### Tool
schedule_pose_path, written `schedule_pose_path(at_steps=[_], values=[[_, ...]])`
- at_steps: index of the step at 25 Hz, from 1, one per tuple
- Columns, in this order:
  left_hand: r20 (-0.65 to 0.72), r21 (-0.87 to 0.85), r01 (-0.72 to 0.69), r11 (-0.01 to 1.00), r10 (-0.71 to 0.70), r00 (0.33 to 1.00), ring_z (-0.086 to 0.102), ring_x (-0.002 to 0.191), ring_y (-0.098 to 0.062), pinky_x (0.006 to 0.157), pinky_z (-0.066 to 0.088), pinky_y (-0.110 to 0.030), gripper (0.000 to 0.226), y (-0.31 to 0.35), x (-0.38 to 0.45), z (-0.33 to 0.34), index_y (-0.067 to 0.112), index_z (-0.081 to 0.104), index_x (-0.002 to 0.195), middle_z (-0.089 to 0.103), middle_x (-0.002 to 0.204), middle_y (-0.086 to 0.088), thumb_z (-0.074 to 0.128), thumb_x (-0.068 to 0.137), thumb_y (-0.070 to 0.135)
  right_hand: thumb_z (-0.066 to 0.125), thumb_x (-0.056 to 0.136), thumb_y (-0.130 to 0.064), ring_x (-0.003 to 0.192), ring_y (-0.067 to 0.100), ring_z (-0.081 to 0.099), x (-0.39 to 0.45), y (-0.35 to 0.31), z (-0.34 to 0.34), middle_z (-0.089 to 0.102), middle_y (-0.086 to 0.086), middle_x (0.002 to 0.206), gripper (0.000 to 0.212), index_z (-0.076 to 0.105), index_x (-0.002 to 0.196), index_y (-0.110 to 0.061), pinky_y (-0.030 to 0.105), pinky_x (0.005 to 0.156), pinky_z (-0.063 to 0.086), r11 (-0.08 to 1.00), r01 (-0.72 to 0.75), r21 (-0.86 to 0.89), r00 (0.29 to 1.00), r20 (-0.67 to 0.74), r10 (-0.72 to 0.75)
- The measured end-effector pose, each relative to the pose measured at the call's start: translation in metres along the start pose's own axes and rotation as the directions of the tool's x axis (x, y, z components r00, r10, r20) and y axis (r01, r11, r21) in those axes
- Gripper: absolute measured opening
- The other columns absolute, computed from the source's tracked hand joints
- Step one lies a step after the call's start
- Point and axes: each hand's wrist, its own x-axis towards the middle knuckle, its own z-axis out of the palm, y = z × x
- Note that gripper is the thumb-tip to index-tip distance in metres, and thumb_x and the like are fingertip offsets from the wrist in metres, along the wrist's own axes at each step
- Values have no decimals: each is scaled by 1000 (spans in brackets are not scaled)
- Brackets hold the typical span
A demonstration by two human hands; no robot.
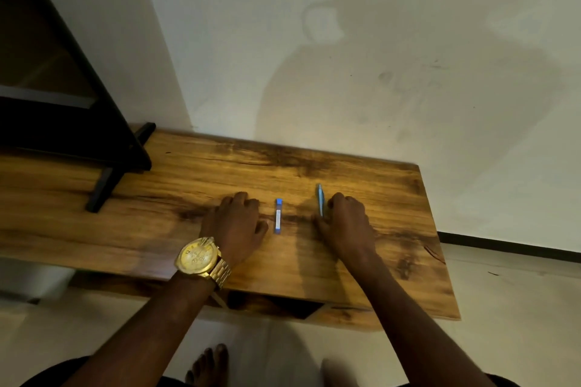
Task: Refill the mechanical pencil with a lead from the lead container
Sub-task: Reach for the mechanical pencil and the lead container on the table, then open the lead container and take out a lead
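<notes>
A small blue lead container [278, 216] with a white label lies flat on the wooden table [188, 185], pointing away from me. My left hand [236, 223] rests palm down just left of it, fingers loosely curled, holding nothing; a gold watch sits on that wrist. A light blue mechanical pencil [319, 198] lies to the right of the container, roughly parallel to it. My right hand [345, 223] is at the pencil's near end. Its thumb is on the pencil's left side and its fingers on the right, pinching it against the tabletop.
A black stand [103, 185] with an angled foot sits on the table's left part. The white wall rises right behind the table. The table's right edge is close to my right hand. My bare feet [209, 364] are on the floor below.
</notes>
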Motion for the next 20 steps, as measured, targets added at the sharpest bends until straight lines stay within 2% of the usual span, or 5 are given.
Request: schedule_pose_path(at_steps=[5,8,10,14,20], values=[[-100,-343,31,939,-69,993,70,120,-21,97,59,-39,36,6,8,-14,22,72,136,72,136,-2,64,106,41,74,99,-14,97,26,75,-2,-4,-19,78,9,105,14,75,112,-9,32,77,59,984,-9,181,995,98,-8],[-100,-865,-39,500,-98,990,78,93,-3,88,63,-31,23,13,10,-28,25,82,120,84,112,8,71,104,37,74,102,-18,86,10,78,-40,-4,-47,81,-3,93,5,77,104,-22,21,72,60,873,-34,486,989,145,-42],[-34,-970,-31,243,-7,999,78,87,-4,78,63,-27,23,24,5,-34,27,84,116,86,104,7,72,101,41,73,102,-20,85,4,79,-70,-5,-54,81,-11,92,9,76,100,-28,17,70,61,825,1,565,988,124,-86],[-53,-965,-61,253,39,998,80,84,-3,65,57,-14,21,37,3,-33,19,87,107,86,98,7,81,95,35,73,103,-17,85,8,78,-78,-10,-49,80,-3,91,6,76,103,-22,20,73,63,858,40,512,983,134,-126],[-56,-984,-41,172,-84,995,79,86,-12,72,63,-24,14,31,8,-35,21,88,101,87,97,1,84,93,32,74,103,-19,85,6,77,-64,-3,-48,78,-10,91,3,76,105,-20,17,75,58,900,85,428,968,180,-178]])
